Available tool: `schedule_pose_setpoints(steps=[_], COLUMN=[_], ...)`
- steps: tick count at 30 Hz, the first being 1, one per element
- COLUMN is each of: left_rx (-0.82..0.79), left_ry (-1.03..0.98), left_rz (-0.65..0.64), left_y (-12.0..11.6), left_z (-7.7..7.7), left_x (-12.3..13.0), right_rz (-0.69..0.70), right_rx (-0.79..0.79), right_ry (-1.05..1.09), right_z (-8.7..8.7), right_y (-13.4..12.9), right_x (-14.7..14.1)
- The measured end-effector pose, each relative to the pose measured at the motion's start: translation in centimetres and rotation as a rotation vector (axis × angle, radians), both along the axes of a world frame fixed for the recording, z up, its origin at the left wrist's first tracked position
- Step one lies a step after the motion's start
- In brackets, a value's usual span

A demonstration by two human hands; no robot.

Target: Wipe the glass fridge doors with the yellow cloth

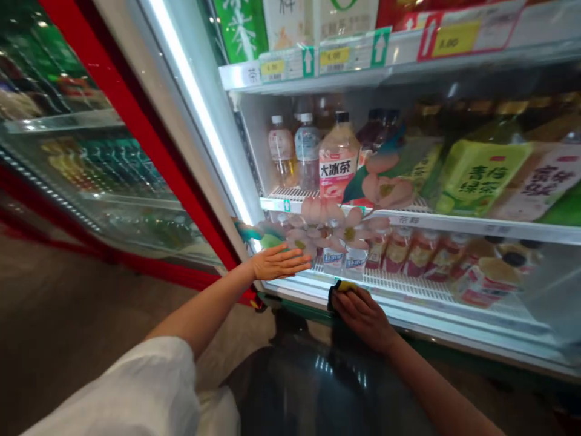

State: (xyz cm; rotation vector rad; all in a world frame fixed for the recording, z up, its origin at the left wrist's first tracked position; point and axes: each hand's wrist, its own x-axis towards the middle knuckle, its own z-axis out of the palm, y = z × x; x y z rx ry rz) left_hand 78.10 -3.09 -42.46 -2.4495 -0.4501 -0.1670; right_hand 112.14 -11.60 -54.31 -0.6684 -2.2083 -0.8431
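- Gripping, head view: your right hand (365,318) has its fingers curled over a yellow-and-black pad (347,285); they cover most of it.
- Pad location: at the cooler's lit bottom ledge (408,316), below the small bottles (396,251). Can't tell how firmly it presses, if at all.
- Your left hand (281,262) is flat, fingers extended and nearly together, nothing visible in it. It's beside the pink flowers (388,189), which look like a printed decal. Can't tell whether the palm touches anything.
- Right grip: spread fingers across the pad so pressure lands evenly, not just at the tips.
- Left palm: if bracing, go light; a slick surface may let it slide.
- Watch your right knuckles at the ledge, and give the bottles room.
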Motion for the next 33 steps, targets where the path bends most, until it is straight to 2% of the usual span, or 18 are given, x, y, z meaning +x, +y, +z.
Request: schedule_pose_setpoints(steps=[3,6,8,10,15,19,23,25,27,30,33], left_rx=[-0.136,-0.15,-0.093,-0.012,0.068,0.075,0.041,0.022,0.004,-0.028,-0.062], left_ry=[-0.019,-0.094,-0.188,-0.31,-0.443,-0.525,-0.655,-0.679,-0.689,-0.73,-0.771], left_rz=[0.113,0.216,0.268,0.326,0.417,0.413,0.421,0.362,0.305,0.316,0.367], left_y=[-1.0,-2.6,-3.7,-4.5,-4.8,-4.5,-5.1,-5.6,-6.2,-7.1,-7.8], left_z=[-0.2,-1.8,-4.0,-6.9,-13.7,-17.9,-21.5,-23.0,-24.2,-25.6,-26.7], left_x=[0.4,1.1,1.9,2.7,3.5,3.1,2.0,0.9,-0.3,-1.3,-0.9], right_rz=[0.012,0.034,0.024,-0.017,-0.07,-0.075,-0.1,-0.11,-0.169,-0.263,-0.252], right_rx=[-0.104,-0.177,-0.191,-0.168,-0.055,-0.072,-0.158,-0.168,-0.172,-0.172,-0.152], right_ry=[-0.048,-0.033,-0.012,-0.004,-0.073,-0.105,-0.095,-0.121,-0.133,-0.081,-0.03], right_z=[-1.4,-3.0,-4.0,-4.9,-6.3,-8.3,-10.6,-10.4,-9.2,-6.1,-4.0], right_y=[-0.3,-0.8,-1.0,-1.0,-0.5,0.1,-0.6,-1.3,-1.8,-1.1,-0.1], right_x=[0.7,1.1,1.0,0.7,-1.7,-3.7,-2.5,-1.8,-2.6,-6.6,-11.0])
